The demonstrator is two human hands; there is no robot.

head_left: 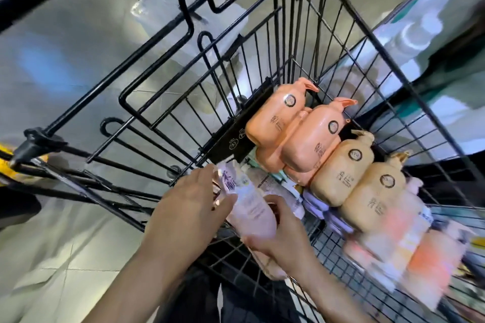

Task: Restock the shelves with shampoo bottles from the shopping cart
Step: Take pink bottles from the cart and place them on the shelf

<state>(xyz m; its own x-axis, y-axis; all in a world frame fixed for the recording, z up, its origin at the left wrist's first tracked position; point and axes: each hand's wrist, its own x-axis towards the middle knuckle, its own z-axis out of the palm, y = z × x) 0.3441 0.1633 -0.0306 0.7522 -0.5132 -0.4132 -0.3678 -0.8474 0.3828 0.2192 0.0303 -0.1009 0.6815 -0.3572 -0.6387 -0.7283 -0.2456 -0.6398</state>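
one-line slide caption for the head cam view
Both hands, left hand and right hand, hold a pink shampoo bottle over the black wire cart beside orange pump bottles.

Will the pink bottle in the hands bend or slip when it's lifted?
The pink bottle looks like rigid plastic, so it probably stays stiff. Its glossy surface could be slippery, though both hands, left and right, grip it. It may feel fairly heavy if full.

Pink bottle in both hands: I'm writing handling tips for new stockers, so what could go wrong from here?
1. The pink bottle may catch on the cart's wire wall as it comes up.
2. The orange pump bottles and tan pump bottles lie stacked; bumping them could send them sliding.
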